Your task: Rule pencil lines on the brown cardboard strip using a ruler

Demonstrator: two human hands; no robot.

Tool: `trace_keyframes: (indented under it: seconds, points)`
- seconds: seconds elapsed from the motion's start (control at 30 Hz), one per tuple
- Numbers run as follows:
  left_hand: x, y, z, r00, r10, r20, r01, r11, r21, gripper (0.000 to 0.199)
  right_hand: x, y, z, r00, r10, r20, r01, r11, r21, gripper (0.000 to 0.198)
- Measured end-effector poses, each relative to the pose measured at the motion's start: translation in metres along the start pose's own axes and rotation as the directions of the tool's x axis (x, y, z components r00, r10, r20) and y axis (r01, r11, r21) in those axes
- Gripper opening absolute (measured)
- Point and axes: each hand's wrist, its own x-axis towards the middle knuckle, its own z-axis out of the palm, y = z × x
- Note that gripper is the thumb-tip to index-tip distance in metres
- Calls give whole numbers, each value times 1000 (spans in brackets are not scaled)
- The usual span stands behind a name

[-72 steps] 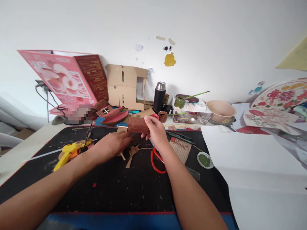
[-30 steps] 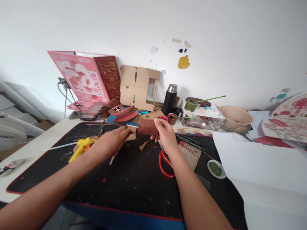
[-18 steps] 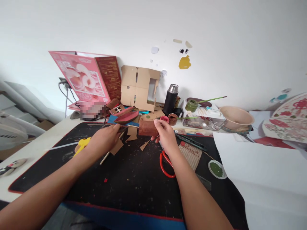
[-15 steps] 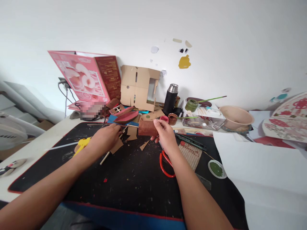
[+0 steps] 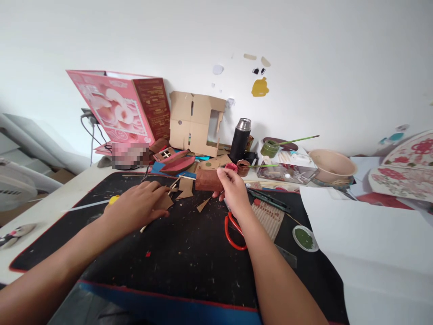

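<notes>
My right hand (image 5: 233, 187) pinches the right edge of a brown, curved piece of painted card (image 5: 208, 180), raised over the mat. Lower left, my left hand (image 5: 145, 201) is spread palm down, thumb apart from the fingers. It hovers at or just above a wooden stick (image 5: 143, 228) and a cardboard scrap (image 5: 165, 202), partly covering both; contact I cannot tell. Beneath my right wrist are the red handles of scissors (image 5: 228, 234). More cardboard scraps (image 5: 185, 187) lie between the hands.
Behind the mat (image 5: 189, 266) stand a black thermos (image 5: 240, 140), a cardboard panel (image 5: 182, 119) and a pink box (image 5: 118, 108). Open paint jars (image 5: 242, 168) hold brushes. To the right are corrugated card (image 5: 270, 219), a dish of green paint (image 5: 305, 238) and a pink bowl (image 5: 333, 164).
My left hand has moved left and toward me, its fingers spreading from a closed posture near the stick. My right hand keeps its hold on the brown card, nearly still.
</notes>
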Motion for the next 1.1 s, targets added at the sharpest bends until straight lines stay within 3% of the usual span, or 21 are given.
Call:
trace_keyframes:
  seconds: [0.17, 0.37, 0.53, 0.73, 1.1]
  points:
    - [-2, 2, 11, 999, -41, 30, 41, 999, -17, 29, 0, 2, 1, 1000, -6, 8, 6, 1000, -15, 57]
    - [3, 3, 18, 997, -76, -7, 75, 993, -95, 33, -1, 3, 1, 1000, -1, 14, 2, 999, -43, 58]
    - [7, 0, 9, 994, -93, -58, 84, 986, -143, 33, -1, 2, 2, 1000, -9, 17, 10, 998, -57, 58]
    - [13, -4, -6, 976, -165, -143, 157, 985, -66, 42, -1, 3, 3, 1000, -5, 20, 7, 997, -74, 58]
    - [31, 4, 15, 994, -61, -90, 62, 998, 16, 21, -1, 3, 2, 1000, -4, 27, 6, 997, -82, 57]
